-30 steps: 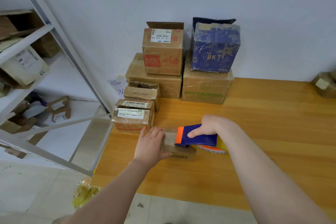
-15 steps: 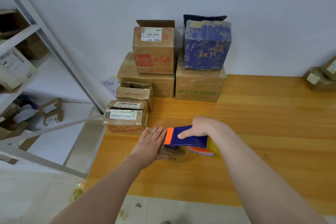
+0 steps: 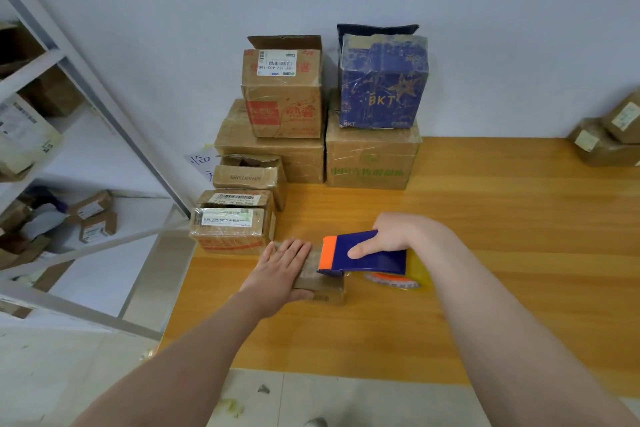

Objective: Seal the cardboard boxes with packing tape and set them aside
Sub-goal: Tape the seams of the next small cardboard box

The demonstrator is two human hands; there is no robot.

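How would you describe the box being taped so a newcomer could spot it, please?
On the wooden table, look in front of the stacked boxes at its left end. The small flat box lies under the left hand, the only one with the blue-and-orange tape dispenser on it.

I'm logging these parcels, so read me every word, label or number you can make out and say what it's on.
"BKT": on the blue box.
"XSHE LIBRARY": on the small brown box.
"159 159 A03 160", roughly: on the white label of the open-topped box.
Too blurred: green print, red print, the stacked boxes' barcode labels.
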